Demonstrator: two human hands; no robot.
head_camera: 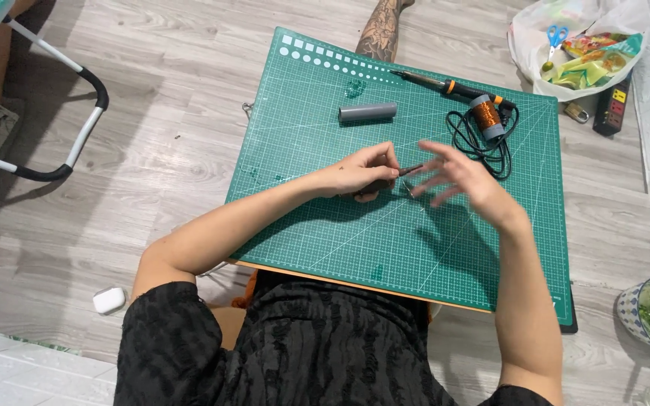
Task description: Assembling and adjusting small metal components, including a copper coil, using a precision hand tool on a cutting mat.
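Two hands over green cutting mat (385,248) | left hand (362,174) pinching thin dark rod (409,170) | right hand (460,179) blurred, fingers spread, empty | grey tube (368,112), copper wire spool (486,115) beyond.

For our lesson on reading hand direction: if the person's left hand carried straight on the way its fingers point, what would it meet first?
The left hand points right, pinching a thin dark rod. First in line are probably the blurred fingers of the right hand, just past the rod's tip; depth is unclear.

Short dark rod (409,170), horizontal, above green mat centre, one end pinched
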